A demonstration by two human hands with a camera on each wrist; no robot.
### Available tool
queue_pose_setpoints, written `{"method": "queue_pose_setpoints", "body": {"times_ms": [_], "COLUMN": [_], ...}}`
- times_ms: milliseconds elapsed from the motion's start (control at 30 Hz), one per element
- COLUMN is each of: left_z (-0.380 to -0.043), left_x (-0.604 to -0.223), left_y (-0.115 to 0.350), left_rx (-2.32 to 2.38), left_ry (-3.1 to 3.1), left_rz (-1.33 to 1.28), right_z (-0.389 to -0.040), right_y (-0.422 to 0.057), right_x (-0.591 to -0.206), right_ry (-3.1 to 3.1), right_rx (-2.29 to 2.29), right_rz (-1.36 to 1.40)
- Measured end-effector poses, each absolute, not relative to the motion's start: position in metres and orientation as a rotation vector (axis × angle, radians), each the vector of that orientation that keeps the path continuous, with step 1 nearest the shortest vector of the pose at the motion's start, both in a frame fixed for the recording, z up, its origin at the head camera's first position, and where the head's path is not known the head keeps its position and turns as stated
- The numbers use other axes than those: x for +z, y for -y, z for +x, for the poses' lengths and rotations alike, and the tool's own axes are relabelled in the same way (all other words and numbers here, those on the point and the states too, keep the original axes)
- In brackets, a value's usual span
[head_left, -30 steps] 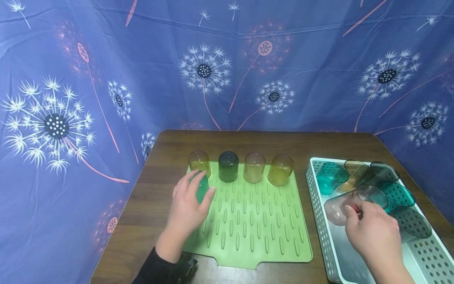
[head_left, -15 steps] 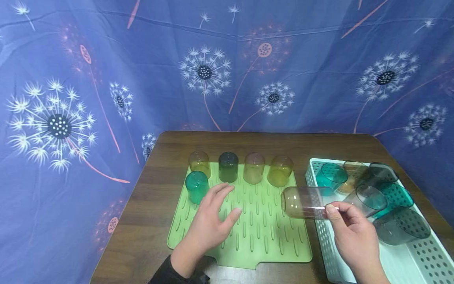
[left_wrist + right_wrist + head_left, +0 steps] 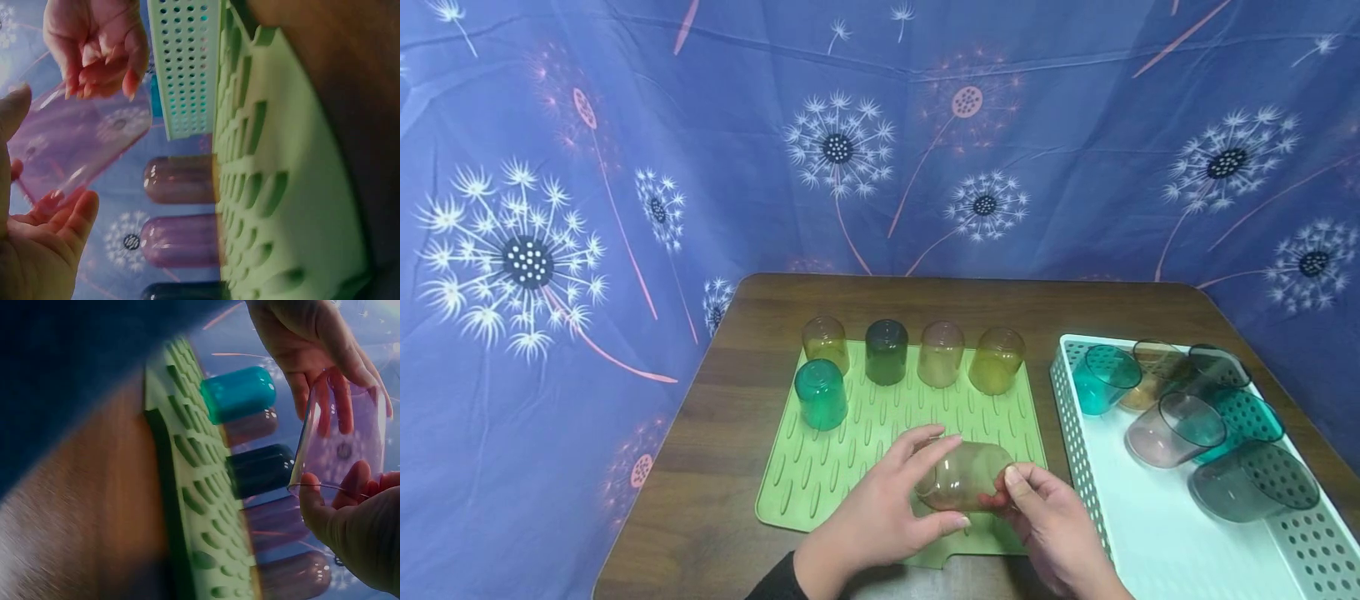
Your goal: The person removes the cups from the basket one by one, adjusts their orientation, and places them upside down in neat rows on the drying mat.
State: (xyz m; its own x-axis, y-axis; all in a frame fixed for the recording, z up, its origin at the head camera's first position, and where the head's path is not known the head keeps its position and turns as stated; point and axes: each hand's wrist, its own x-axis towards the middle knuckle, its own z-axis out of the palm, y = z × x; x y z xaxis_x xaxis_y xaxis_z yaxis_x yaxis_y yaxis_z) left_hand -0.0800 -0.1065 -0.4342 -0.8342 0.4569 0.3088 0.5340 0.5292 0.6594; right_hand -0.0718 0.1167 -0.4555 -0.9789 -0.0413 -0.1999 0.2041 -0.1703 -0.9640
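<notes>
A clear, pale pinkish tumbler [image 3: 966, 477] lies on its side in the air between both hands, above the front of the green drying mat [image 3: 808, 500]. My right hand [image 3: 1052, 521] pinches it at the rim, thumb on the near side. Around its closed end are the fingers and thumb of my left hand [image 3: 887, 508]; the left fingers show through the tumbler's wall in the right wrist view. On the mat, a teal tumbler [image 3: 821, 396] stands upside down at the left, in front of a back row: amber [image 3: 825, 346], dark grey [image 3: 886, 354], pinkish [image 3: 940, 357] and yellow [image 3: 996, 362] tumblers.
A pale mint perforated basket [image 3: 1086, 471] stands right of the mat. Inside are several tumblers, among them teal [image 3: 1101, 383], pinkish [image 3: 1161, 433] and grey [image 3: 1236, 483] ones. The brown wooden table [image 3: 700, 467] ends at a blue dandelion-print cloth [image 3: 745, 208].
My left hand has let go of the teal tumbler on the mat and moved right to the pinkish one. The right hand has lifted that tumbler from the basket and brought it left over the mat.
</notes>
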Motion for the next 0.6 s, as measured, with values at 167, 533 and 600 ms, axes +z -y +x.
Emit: {"method": "queue_pose_setpoints", "body": {"times_ms": [167,533,600], "left_z": [-0.080,-0.102,-0.110], "left_x": [-0.439,-0.426,-0.426], "left_y": [0.104,0.123,0.126], "left_rx": [-1.237,-1.026,-0.960], "left_ry": [2.622,2.742,2.770], "left_rz": [-0.816,-0.484,-0.422], "right_z": [-0.073,-0.074,-0.073], "right_y": [-0.123,-0.131,-0.132], "right_x": [-0.459,-0.450,-0.449], "right_ry": [-1.792,-1.970,-1.987], "right_rx": [-2.228,-2.069,-2.035], "right_rz": [0.089,0.318,0.320]}}
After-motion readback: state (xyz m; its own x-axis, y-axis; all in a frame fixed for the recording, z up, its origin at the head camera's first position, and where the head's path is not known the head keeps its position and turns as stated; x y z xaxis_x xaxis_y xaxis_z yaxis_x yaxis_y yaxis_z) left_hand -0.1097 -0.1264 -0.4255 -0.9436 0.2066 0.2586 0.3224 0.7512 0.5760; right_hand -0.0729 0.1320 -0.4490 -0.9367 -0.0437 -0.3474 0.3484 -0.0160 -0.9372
